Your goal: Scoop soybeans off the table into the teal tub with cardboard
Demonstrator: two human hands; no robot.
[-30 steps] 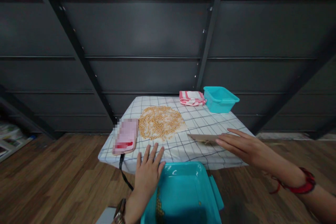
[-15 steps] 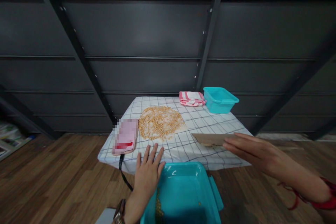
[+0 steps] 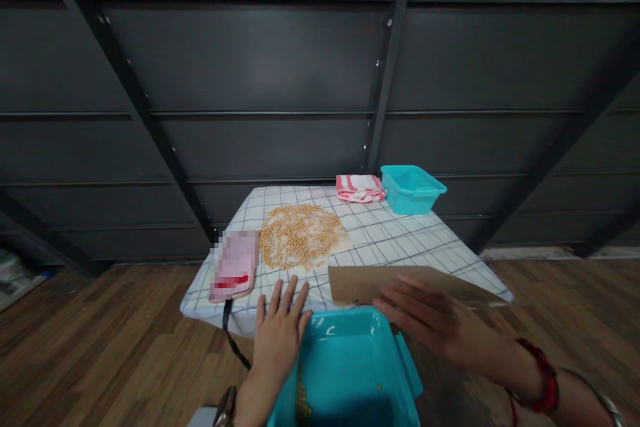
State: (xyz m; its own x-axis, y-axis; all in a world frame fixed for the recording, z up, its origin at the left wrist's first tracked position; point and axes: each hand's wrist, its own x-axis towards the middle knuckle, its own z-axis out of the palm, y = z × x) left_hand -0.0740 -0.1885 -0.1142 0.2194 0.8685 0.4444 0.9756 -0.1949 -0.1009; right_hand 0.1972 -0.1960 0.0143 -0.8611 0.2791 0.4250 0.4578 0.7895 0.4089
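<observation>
My left hand (image 3: 278, 330) lies with fingers spread at the table's front edge, beside the left rim of a turquoise tray (image 3: 345, 353). Several yellowish beans rest along that tray's left side. In my right hand (image 3: 435, 317) is a flat strip of brown cardboard (image 3: 355, 283), held on edge low over the tablecloth behind the tray; the thumb is hidden. Farther back, a patch of yellow beans (image 3: 300, 237) mixed with whitish grains or powder is spread on the checked cloth (image 3: 395, 240).
A pink pouch (image 3: 237, 260) with a dark strap (image 3: 231, 337) lies at the table's left. A folded red-and-white striped cloth (image 3: 360, 188) and a turquoise basin (image 3: 413, 190) stand at the back right. Dark panelled wall (image 3: 270, 67) rises behind.
My right hand has brought the cardboard left and nearer, towards the tray's far rim, and more of its face shows. My left hand stays at the table edge. The view has shifted slightly.
</observation>
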